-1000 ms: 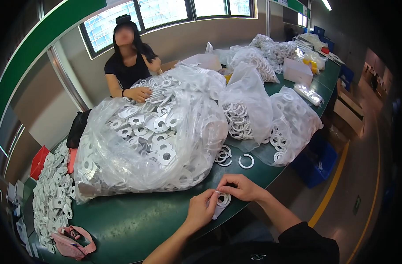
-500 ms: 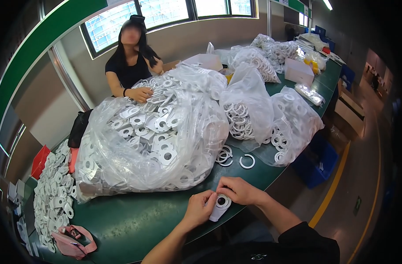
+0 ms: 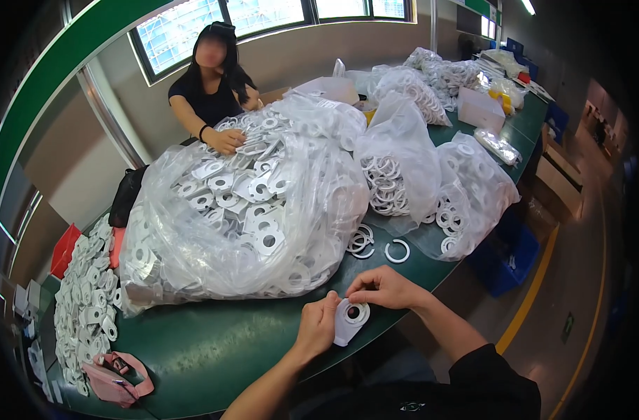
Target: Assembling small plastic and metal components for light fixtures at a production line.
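Observation:
A flat white plastic part [image 3: 345, 331] with a round hole and a raised ring round it is held over the near edge of the green table. My left hand [image 3: 318, 323] grips its left side, thumb up along the edge. The fingers of my right hand [image 3: 386, 288] are pinched together at the top of the ring; whether the ring is a separate piece I cannot tell. Just beyond, a loose white C-shaped ring [image 3: 397, 250] lies on the table, and several more rings [image 3: 361, 241] lie beside the big bag.
A large clear bag [image 3: 214, 269] of similar white parts fills the table's middle. Bags of white rings [image 3: 386, 192] stand to its right. At left are a heap of white parts [image 3: 88, 301] and a pink pouch [image 3: 116, 381]. Across the table a co-worker's hand [image 3: 225, 141] rests on the parts.
The white part has tilted up toward me in my left hand. My right hand has shifted slightly up, its fingers still at the top of the part. The view has moved slightly.

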